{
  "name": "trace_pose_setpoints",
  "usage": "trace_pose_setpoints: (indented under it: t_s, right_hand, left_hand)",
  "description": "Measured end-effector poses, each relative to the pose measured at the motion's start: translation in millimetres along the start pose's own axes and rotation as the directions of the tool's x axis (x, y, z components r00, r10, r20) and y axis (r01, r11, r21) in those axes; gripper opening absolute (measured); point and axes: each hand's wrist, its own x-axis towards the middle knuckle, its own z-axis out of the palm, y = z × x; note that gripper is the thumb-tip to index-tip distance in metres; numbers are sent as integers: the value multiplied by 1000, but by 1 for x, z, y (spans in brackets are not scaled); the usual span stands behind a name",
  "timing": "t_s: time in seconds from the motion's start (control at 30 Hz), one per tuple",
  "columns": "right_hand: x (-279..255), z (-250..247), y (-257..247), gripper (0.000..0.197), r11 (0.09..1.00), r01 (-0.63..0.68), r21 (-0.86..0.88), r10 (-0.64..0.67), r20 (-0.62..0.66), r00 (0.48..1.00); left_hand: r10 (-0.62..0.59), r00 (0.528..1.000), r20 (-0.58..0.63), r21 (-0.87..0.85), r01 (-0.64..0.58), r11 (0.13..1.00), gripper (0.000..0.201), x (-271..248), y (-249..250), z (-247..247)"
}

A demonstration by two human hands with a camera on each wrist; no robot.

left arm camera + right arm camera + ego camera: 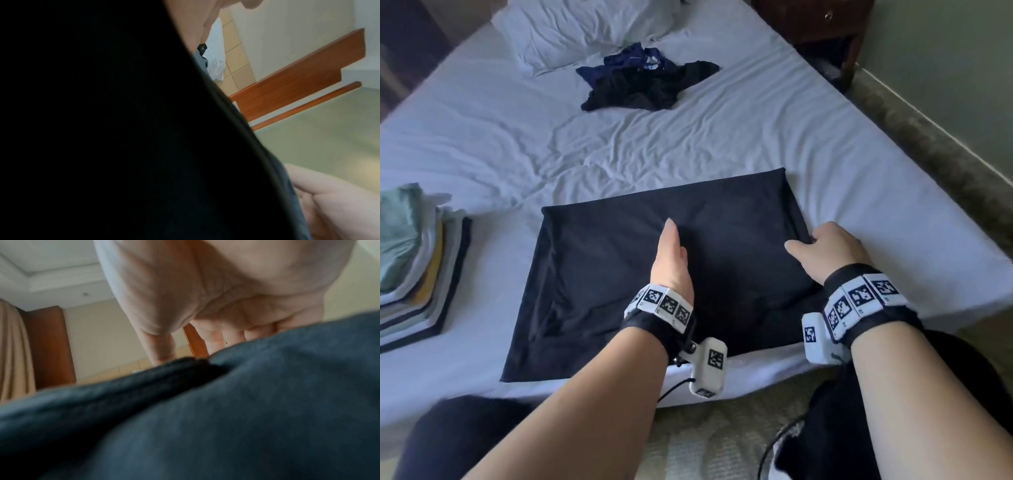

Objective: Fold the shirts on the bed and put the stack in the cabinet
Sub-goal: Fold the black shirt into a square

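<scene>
A: Left to right?
B: The folded stack point(417, 260) sits at the bed's point(825, 144) left edge. The dark shirt point(619, 274) lies flat at the near edge; the left hand point(671, 260) presses edge-on along its middle, fingers straight.
A: The right hand point(825, 250)?
B: Fingers curled, pinching the shirt's right edge. Soft, light, limp cloth, so grip hems or corners. Open sheet beyond; unfolded shirts point(647, 82) lie well apart.

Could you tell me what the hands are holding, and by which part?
Right hand grips the dark shirt at its right edge; left hand only presses flat on its middle.
</scene>
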Motion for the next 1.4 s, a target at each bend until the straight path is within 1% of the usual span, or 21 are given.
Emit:
trace_pose_setpoints:
  t_s: [0.03, 0.07, 0.1, 0.17, 0.23, 0.27, 0.37, 0.43, 0.5, 0.57, 0.67, 0.77, 0.87, 0.97, 1.03, 1.13, 1.17, 1.23, 1.3, 1.37, 1.4]
  right_hand:
    - [0, -4, 1, 34, 1000, 15, 21, -16, 23, 1000]
    - [-1, -8, 1, 31, 999, 31, 40, -33, 56, 998]
    - [0, -10, 3, 28, 997, 49, 65, -55, 91, 994]
    - [0, -10, 4, 24, 989, 87, 116, -103, 139, 985]
    - [-2, -6, 0, 36, 977, 99, 191, -131, 164, 978]
    - [-4, -5, -2, 42, 973, 90, 214, -131, 183, 974]
    - [-14, -1, -8, 33, 990, 85, 112, -106, 188, 977]
    - [-25, -2, -14, 21, 996, 88, -8, -86, 152, 985]
    - [-35, -6, -29, 14, 995, 88, -44, -79, 165, 983]
    - [-46, -15, -56, 13, 992, 123, -13, -119, 174, 978]
    - [-68, -31, -111, 8, 972, 225, 74, -233, 138, 963]
    - [-96, -27, -177, 14, 933, 351, 77, -358, 117, 926]
    - [-132, 5, -241, 22, 865, 500, 44, -500, 162, 851]
    - [-170, 56, -282, 23, 805, 587, 85, -580, 326, 747]
    - [-185, 92, -289, 38, 830, 528, 183, -548, 452, 704]
    - [-183, 126, -279, 50, 907, 325, 268, -421, 533, 734]
    - [-176, 132, -273, 55, 918, 305, 253, -395, 529, 751]
    - [-163, 141, -260, 62, 920, 374, 119, -378, 529, 760]
    - [-154, 149, -246, 76, 884, 468, -15, -385, 546, 744]
    - [-152, 158, -238, 88, 857, 512, -64, -401, 542, 739]
    - [-152, 161, -236, 92, 854, 516, -72, -400, 544, 737]
  left_hand:
    - [35, 999, 14, 90, -36, 995, 78, -1, 3, -1]
    - [58, 996, 62, 130, -66, 989, 81, 3, 1, -3]
    - [95, 993, 67, 155, -104, 982, 82, 3, 0, -3]
    - [20, 998, 58, 67, -24, 997, 73, 1, 2, -1]
    - [-22, 999, 45, -22, 23, 999, 67, 0, 3, 3]
    - [-29, 998, 57, 10, 29, 1000, 68, -2, 6, 4]
    - [-3, 998, 68, 173, -9, 985, 87, -12, 18, 5]
    - [-24, 995, 99, 123, 12, 992, 87, -19, 32, 3]
    - [-54, 990, 134, -11, 56, 998, 78, -30, 52, 5]
    - [-46, 993, 105, -105, 57, 993, 73, -34, 72, 3]
    - [-33, 997, 75, -15, 35, 999, 69, -40, 112, -15]
    - [-82, 986, 148, 153, 59, 986, 67, -49, 159, -58]
    - [-168, 973, 160, 307, 113, 945, 71, -51, 189, -115]
    - [-236, 969, 71, 357, 196, 913, 73, -49, 189, -171]
    - [-255, 967, -20, 395, 242, 886, 64, -49, 176, -199]
    - [-186, 977, -105, 536, 213, 817, 26, -43, 160, -224]
    - [-161, 980, -119, 578, 200, 791, 23, -40, 159, -228]
    - [-160, 981, -105, 661, 189, 726, 28, -38, 165, -228]
    - [-155, 983, -100, 720, 179, 671, 26, -38, 175, -227]
    - [-124, 982, -140, 765, 187, 616, 17, -33, 182, -232]
    - [-110, 980, -167, 789, 199, 582, 18, -30, 184, -236]
